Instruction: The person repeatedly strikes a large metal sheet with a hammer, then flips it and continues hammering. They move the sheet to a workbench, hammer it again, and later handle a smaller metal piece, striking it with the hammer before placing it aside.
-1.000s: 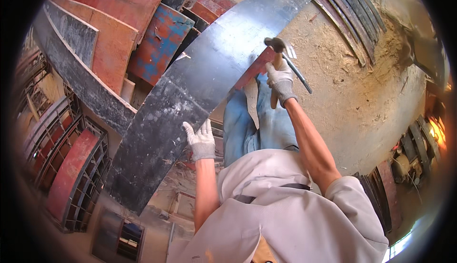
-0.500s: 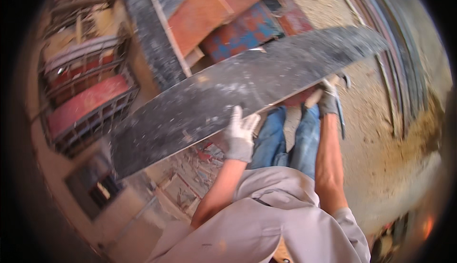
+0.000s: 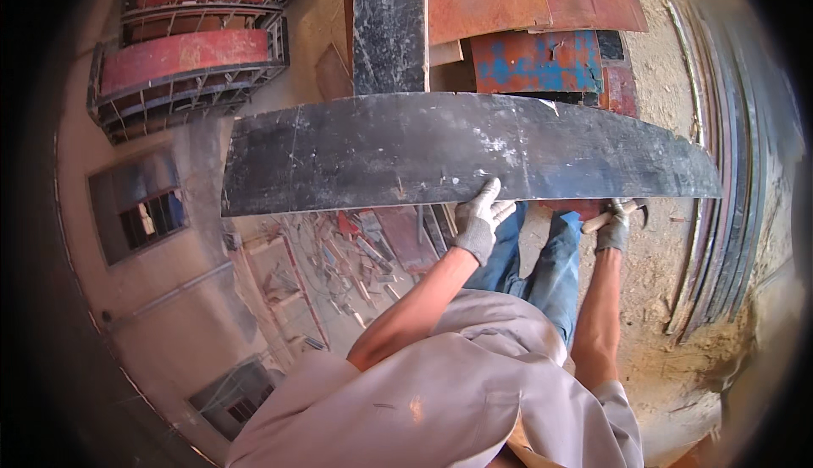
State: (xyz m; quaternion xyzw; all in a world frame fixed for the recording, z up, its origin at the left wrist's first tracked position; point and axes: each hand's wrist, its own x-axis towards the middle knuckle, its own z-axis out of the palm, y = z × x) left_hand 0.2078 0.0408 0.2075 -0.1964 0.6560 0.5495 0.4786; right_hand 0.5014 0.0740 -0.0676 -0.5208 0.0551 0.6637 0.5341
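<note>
A long black plywood board [image 3: 373, 155], scuffed with white marks, spans the view in front of me, its near edge running roughly left to right. My left hand [image 3: 483, 222], in a pale work glove, grips that near edge around the middle, thumb on the dark face. Farther right, my gloved right hand [image 3: 614, 227] is closed round the wooden handle of a hammer [image 3: 594, 224]. The hammer's dark curved head shows beyond the fist, just below the board's edge. Whether the right fingers also touch the board is hidden.
Beyond the board lie orange-red panels [image 3: 487, 2], a blue-and-orange one [image 3: 538, 63] and another black board [image 3: 389, 27]. Long metal bars [image 3: 732, 188] line the right. Metal racks [image 3: 182, 74] hold red panels at the far left. Scrap pieces [image 3: 364, 256] litter the ground beside my legs.
The board was slanted, its right end farther away; now it lies nearly level across the view. The whole view has turned, and both hands keep their grips.
</note>
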